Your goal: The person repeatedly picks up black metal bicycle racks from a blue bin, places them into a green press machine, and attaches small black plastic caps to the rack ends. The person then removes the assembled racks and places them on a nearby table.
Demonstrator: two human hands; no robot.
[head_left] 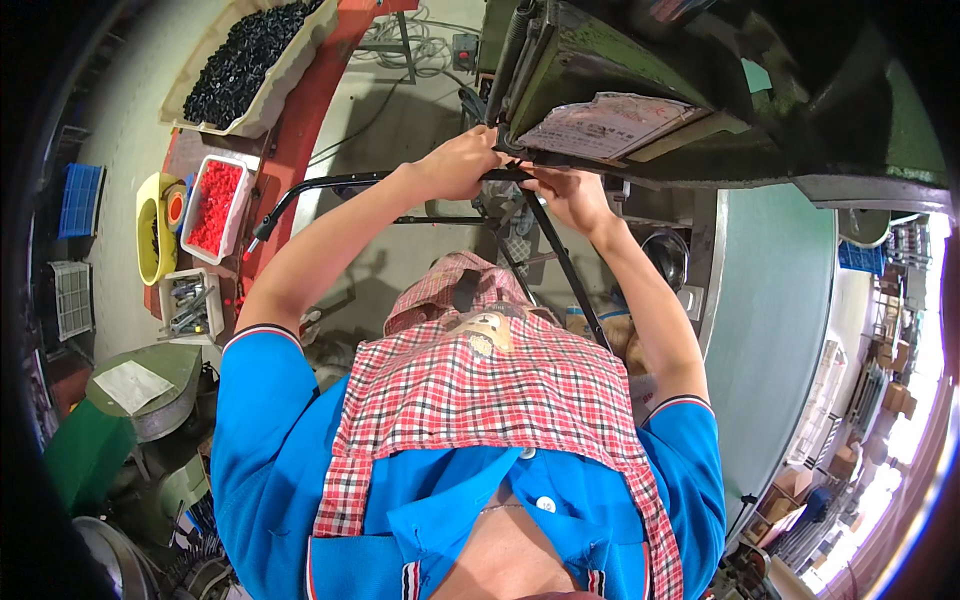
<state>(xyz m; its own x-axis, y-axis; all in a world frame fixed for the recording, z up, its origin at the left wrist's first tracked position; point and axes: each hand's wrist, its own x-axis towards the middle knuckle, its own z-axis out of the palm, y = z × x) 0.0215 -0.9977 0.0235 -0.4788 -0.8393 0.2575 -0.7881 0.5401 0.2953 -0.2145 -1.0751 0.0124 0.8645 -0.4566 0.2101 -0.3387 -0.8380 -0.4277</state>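
A black bent-tube metal frame [345, 180] runs across in front of me, with a grip-like end at its left and a leg slanting down at the right. My left hand [455, 165] is closed around its upper bar, just beneath the edge of a green machine [625, 75]. Close by on the right, my right hand [575, 195] has its fingers closed on the frame near the joint where the leg meets the bar. The fingertips of both hands are partly hidden at the machine's lower edge. A worn paper sheet [610, 127] is stuck on the machine.
At the left, a red bench [312, 110] carries a large bin [283, 103] of black parts, a white tray [190, 243] of red pieces, a yellow basket [146, 262] and a box of metal pieces [213, 305]. A pale green panel [770, 300] stands at the right.
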